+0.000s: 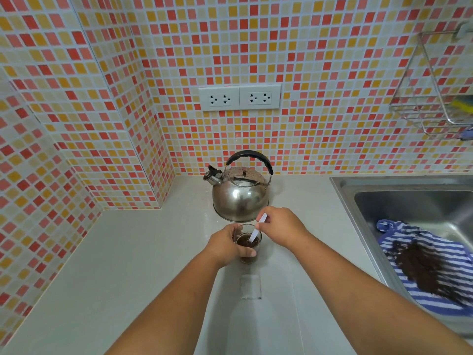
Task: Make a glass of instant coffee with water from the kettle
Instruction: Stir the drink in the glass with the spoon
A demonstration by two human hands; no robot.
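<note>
A small clear glass (248,257) with dark coffee in it stands on the pale counter (143,252), just in front of the kettle. My left hand (226,248) is wrapped around the glass from the left. My right hand (280,228) pinches a white spoon (256,230) by its handle, with the lower end dipped into the dark liquid. The steel kettle (239,194), with a black handle and a spout pointing left, sits behind the glass against the tiled wall.
A steel sink (409,201) lies at the right, holding a blue-and-white striped cloth (425,267) with a dark brown stain. A wire rack (432,98) hangs on the wall above it. Two double sockets (239,98) are on the wall behind the kettle. A clear torn sachet (250,286) lies near the glass.
</note>
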